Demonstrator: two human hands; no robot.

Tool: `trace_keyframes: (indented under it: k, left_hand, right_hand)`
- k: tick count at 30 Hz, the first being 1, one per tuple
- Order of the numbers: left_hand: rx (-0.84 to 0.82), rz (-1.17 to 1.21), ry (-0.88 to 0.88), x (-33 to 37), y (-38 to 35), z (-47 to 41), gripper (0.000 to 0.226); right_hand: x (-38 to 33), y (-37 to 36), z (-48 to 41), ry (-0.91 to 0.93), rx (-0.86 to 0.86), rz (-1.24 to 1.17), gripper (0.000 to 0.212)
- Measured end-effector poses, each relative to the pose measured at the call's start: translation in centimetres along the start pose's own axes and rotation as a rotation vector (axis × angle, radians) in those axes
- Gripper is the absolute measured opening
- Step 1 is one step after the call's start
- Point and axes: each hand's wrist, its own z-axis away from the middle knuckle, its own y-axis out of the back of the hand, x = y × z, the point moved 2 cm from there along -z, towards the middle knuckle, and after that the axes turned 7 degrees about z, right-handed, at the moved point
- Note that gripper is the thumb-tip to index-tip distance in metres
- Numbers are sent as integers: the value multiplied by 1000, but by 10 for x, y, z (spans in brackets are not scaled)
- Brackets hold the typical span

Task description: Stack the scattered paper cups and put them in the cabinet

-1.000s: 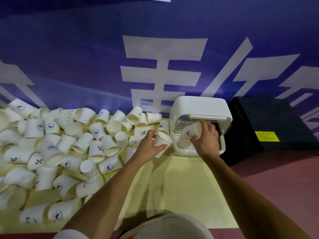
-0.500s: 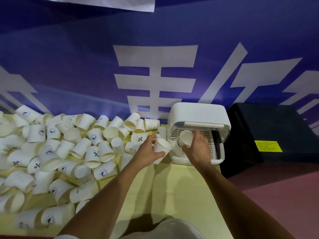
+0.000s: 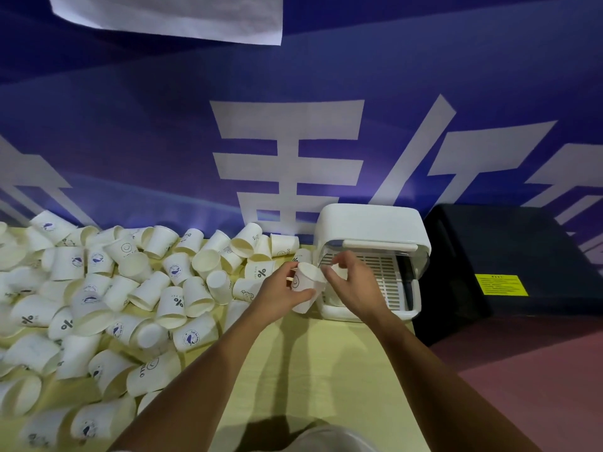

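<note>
Stacking: left hand (image 3: 277,296) fingers curl round cup (image 3: 305,283), right hand (image 3: 357,288) at its 3 o'clock (grip unclear); next, probably nest it in cabinet (image 3: 372,223).

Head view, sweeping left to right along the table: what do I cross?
Scattered paper cups → left hand → the cup it holds → white cabinet → black box. The right hand, holding a cup stack at the cabinet's mouth, overlaps it, so omitted.

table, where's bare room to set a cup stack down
Bare yellow table runs from the cabinet's front to the near edge, bordered left by the loose cups and right by the table's edge. Leftward the cups crowd it back to the wall.
</note>
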Motion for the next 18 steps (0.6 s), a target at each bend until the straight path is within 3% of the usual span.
trace_keyframes:
  k: [4,9,18]
  left_hand:
    - [35,127,-2,8,-2,1,65]
    - [0,151,-11,11,-2,0,67]
    - [-112,87,76,3,-1,-3,72]
  right_hand:
    - [-8,-5,-1,-124,-175,-262,54]
    - [-7,-5,-1,-157,-142,-328,60]
    - [8,22,-4,-173,206,-405,73]
